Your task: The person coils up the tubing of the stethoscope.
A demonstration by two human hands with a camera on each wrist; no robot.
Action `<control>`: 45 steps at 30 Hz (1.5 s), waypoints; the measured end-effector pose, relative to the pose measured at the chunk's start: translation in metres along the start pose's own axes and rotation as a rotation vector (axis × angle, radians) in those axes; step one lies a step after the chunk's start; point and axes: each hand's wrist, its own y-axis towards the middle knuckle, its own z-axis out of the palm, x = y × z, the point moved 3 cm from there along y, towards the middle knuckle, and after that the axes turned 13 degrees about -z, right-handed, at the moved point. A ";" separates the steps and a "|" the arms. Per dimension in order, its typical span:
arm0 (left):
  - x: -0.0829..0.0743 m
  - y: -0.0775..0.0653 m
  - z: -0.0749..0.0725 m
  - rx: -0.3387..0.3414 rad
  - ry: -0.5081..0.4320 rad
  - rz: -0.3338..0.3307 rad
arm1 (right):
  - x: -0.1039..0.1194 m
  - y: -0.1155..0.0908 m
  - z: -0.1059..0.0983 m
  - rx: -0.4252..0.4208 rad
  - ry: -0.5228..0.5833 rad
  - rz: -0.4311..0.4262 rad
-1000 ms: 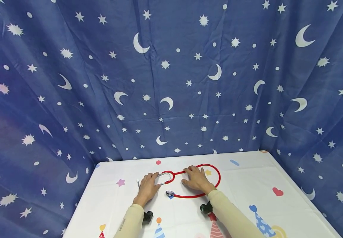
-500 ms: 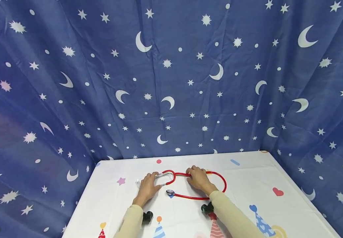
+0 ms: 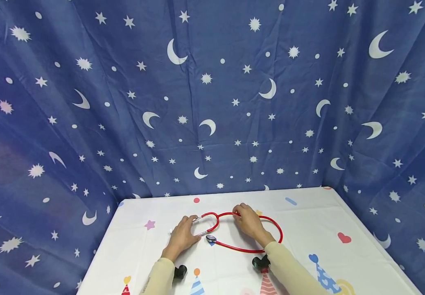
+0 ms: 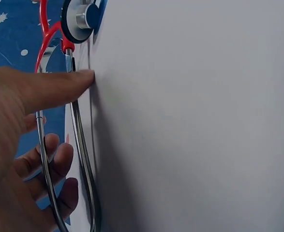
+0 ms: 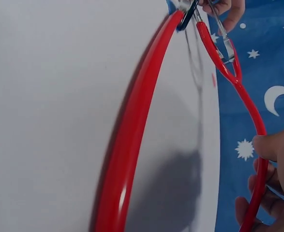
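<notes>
A red stethoscope (image 3: 218, 221) with silver ear tubes spans the space between both hands. My left hand (image 3: 181, 234) grips the ear tubes: in the left wrist view the thumb lies across one metal tube (image 4: 82, 145) and the fingers curl at the other. The earpieces are mostly hidden by that hand. With thumb and fingers, my right hand (image 3: 249, 222) pinches the red tubing (image 5: 250, 104) past the Y-joint. From there the tubing loops right and comes back under the right wrist to the round chest piece (image 3: 210, 238), which lies close by the left thumb.
A white cloth with coloured party prints covers the table (image 3: 308, 221). Blue curtains (image 3: 231, 123) with moons and stars stand behind it and at both sides. Black devices (image 3: 180, 272) sit under the wrists.
My right hand has shifted slightly right and now holds the tubing. The Y-joint has moved right, and the ear tubes stand wider apart in the left hand.
</notes>
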 end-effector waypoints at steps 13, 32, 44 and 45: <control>-0.003 -0.010 -0.008 0.009 -0.059 0.054 | 0.011 -0.010 -0.019 -0.168 0.016 -0.043; -0.032 -0.036 -0.047 0.014 -0.370 0.089 | 0.023 -0.026 -0.052 -0.267 0.042 -0.094; -0.040 -0.044 -0.065 0.002 -0.396 0.149 | 0.004 -0.037 -0.075 -0.314 0.029 -0.132; -0.040 -0.045 -0.065 0.010 -0.396 0.145 | 0.003 -0.038 -0.076 -0.313 0.028 -0.125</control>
